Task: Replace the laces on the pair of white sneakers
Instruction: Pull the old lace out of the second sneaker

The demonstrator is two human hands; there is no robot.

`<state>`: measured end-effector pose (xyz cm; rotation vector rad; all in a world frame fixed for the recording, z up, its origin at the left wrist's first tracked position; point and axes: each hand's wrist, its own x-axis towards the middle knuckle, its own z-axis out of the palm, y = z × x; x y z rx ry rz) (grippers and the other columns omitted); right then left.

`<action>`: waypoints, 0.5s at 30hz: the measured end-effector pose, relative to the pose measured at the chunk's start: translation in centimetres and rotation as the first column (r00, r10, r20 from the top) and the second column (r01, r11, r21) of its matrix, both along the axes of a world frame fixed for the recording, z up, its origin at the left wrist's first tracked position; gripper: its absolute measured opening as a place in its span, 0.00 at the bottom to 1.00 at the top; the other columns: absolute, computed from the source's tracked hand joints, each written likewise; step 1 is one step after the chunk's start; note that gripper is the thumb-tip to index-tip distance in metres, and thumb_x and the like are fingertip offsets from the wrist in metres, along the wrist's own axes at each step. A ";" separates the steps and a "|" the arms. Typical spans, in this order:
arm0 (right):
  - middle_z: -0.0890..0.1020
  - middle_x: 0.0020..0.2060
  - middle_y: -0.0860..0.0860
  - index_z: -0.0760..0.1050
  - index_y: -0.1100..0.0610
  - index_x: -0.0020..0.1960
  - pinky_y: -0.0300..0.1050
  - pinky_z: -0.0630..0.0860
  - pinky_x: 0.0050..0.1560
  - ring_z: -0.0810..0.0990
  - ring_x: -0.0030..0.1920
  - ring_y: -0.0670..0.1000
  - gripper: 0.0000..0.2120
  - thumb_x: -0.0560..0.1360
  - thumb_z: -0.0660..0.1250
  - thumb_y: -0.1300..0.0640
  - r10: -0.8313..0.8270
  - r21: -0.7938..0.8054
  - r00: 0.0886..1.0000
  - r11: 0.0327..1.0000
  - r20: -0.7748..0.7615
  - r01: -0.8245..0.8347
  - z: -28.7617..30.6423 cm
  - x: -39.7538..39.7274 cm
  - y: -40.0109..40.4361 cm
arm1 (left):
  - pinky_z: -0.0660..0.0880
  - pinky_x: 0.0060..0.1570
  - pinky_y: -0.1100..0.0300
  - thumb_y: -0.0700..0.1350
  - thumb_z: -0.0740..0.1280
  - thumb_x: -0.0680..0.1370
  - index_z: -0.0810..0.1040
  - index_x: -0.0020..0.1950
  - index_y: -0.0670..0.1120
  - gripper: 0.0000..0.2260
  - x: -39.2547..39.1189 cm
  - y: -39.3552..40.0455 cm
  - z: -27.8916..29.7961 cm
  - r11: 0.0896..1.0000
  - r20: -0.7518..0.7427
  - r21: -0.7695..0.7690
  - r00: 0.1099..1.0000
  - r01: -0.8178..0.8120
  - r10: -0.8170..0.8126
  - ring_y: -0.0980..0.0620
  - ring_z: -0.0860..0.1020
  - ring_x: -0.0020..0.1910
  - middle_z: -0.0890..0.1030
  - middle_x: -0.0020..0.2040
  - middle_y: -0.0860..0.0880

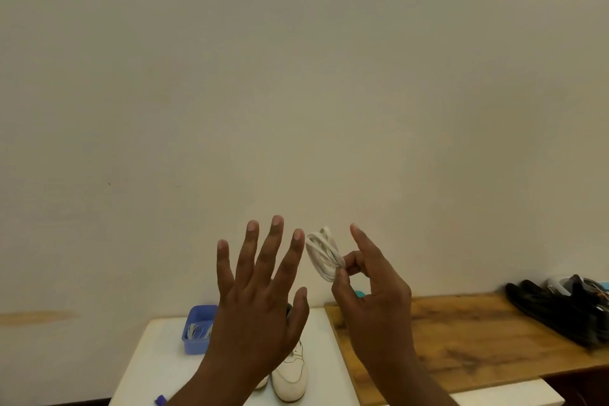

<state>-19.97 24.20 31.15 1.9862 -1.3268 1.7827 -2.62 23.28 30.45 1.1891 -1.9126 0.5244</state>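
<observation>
My right hand (372,293) is raised in front of the wall and pinches a coiled bundle of white laces (324,254) between thumb and bent fingers, its index finger pointing up. Beside it my left hand (260,293) is held up with fingers spread and straight, holding nothing. Below the hands a white sneaker (291,372) lies on the white table (158,359), toe toward me; a second sneaker is mostly hidden behind my left wrist.
A blue plastic box (197,330) holding more white laces stands at the table's back left. A small blue object (160,400) lies at the front edge. A wooden board (461,339) extends right, with black shoes (560,310) at its far end.
</observation>
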 end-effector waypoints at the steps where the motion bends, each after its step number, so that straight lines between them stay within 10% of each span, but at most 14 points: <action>1: 0.82 0.49 0.42 0.69 0.48 0.76 0.30 0.79 0.48 0.82 0.48 0.42 0.34 0.73 0.77 0.61 -0.027 -0.026 0.999 0.999 -0.042 0.025 -0.1 -0.2 -0.2 | 0.52 0.72 0.27 0.59 0.61 0.77 0.56 0.82 0.50 0.36 0.0 -0.1 -0.2 0.999 0.038 0.003 0.998 -0.041 0.041 0.38 0.51 0.81 0.53 0.82 0.43; 15: 0.81 0.44 0.39 0.67 0.47 0.76 0.33 0.79 0.49 0.82 0.49 0.46 0.33 0.75 0.75 0.62 0.014 0.127 0.994 0.991 0.107 -0.027 -0.9 -3.0 -3.4 | 0.50 0.72 0.28 0.56 0.58 0.80 0.47 0.83 0.52 0.35 -2.4 -3.5 -1.4 0.982 0.116 0.151 0.989 -0.113 0.096 0.40 0.46 0.81 0.46 0.83 0.46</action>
